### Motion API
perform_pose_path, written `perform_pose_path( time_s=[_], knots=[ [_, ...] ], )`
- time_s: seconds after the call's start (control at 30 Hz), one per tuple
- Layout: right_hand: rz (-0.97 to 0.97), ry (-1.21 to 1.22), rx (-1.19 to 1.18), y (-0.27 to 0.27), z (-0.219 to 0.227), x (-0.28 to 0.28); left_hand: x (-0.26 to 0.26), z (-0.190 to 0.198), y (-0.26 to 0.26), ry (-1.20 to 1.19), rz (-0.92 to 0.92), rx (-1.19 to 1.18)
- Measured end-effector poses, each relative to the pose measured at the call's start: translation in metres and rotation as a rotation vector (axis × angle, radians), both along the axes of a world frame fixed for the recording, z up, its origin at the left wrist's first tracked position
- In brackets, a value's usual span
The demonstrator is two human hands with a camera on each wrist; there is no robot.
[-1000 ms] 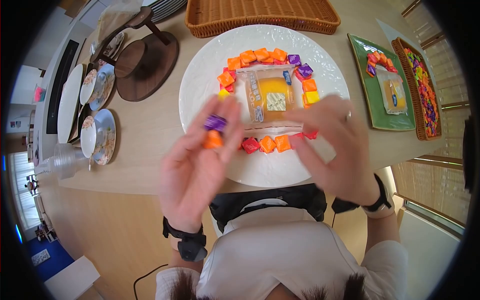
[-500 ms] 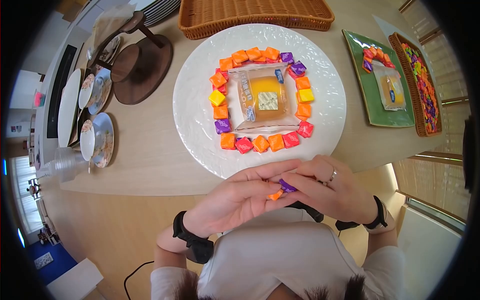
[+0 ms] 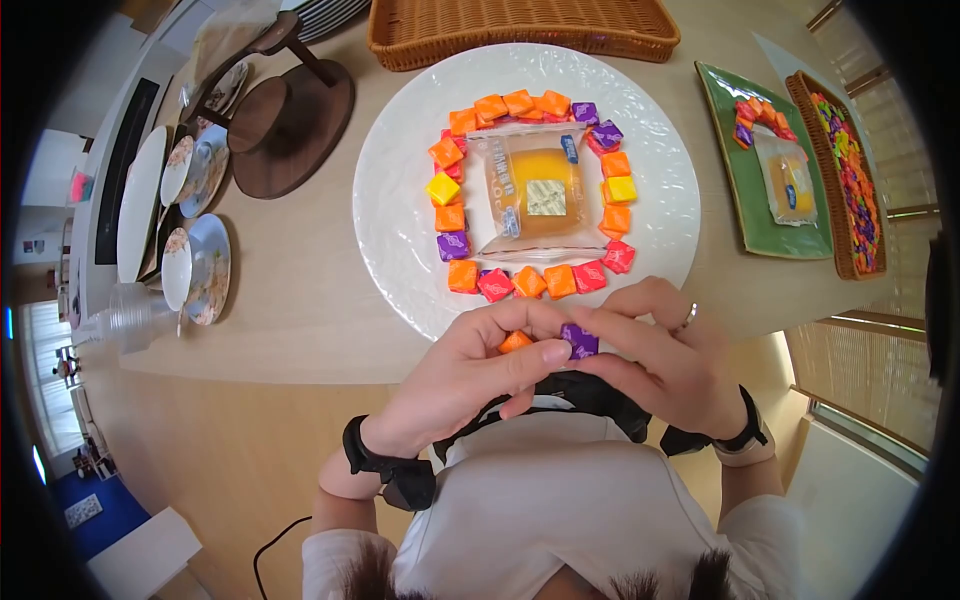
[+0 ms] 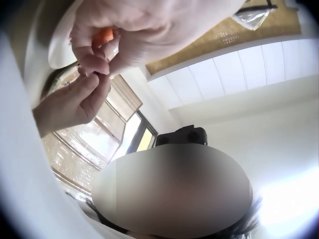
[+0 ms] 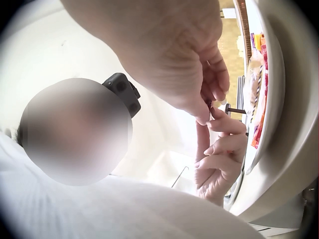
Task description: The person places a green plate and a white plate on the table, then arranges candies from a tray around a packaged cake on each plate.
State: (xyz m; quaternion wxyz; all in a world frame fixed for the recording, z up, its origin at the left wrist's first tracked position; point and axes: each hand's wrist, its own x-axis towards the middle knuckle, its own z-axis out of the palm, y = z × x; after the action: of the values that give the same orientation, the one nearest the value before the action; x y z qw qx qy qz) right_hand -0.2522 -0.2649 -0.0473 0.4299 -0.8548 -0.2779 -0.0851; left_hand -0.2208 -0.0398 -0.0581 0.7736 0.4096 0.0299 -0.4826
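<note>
In the head view a purple wrapped candy (image 3: pixel 580 342) is pinched between the fingers of both hands, just past the near rim of the white plate (image 3: pixel 395 200). The left hand (image 3: pixel 475 372) also holds an orange candy (image 3: pixel 515 342) in its curled fingers, seen as an orange patch (image 4: pixel 103 36) in the left wrist view. The right hand (image 3: pixel 665 365) grips the purple candy from the right with thumb and fingertips. On the plate, orange, red, purple and yellow candies surround a clear-wrapped cake (image 3: pixel 548 180).
A wicker tray (image 3: pixel 520 30) stands behind the plate. To the right are a green plate (image 3: pixel 745 200) with another wrapped cake and candies, and a basket of candies (image 3: pixel 850 180). A dark wooden stand (image 3: pixel 300 150), saucers and clear cups (image 3: pixel 128 318) are at the left.
The hands came together from over the plate to its near edge. Since half a second ago they have risen slightly, and the purple candy now shows more fully between the fingertips.
</note>
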Motion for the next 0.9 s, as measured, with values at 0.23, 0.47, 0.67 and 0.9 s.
perform_pose_path(
  time_s=[0.23,0.47,0.67,0.9],
  knots=[
    [0.124,-0.081,-0.035,0.015,-0.003,0.008,0.001,0.014,0.016,-0.331,0.047,0.33],
    [-0.004,-0.088,-0.051,0.006,-0.006,0.016,0.033,0.009,0.057,-0.537,0.325,0.622],
    [-0.374,-0.125,-0.048,-0.017,-0.033,0.009,0.066,0.006,0.061,-0.483,0.262,0.674],
    [-0.544,-0.079,0.098,-0.03,-0.058,-0.008,0.079,0.002,0.065,-0.327,0.217,0.553]
  ],
)
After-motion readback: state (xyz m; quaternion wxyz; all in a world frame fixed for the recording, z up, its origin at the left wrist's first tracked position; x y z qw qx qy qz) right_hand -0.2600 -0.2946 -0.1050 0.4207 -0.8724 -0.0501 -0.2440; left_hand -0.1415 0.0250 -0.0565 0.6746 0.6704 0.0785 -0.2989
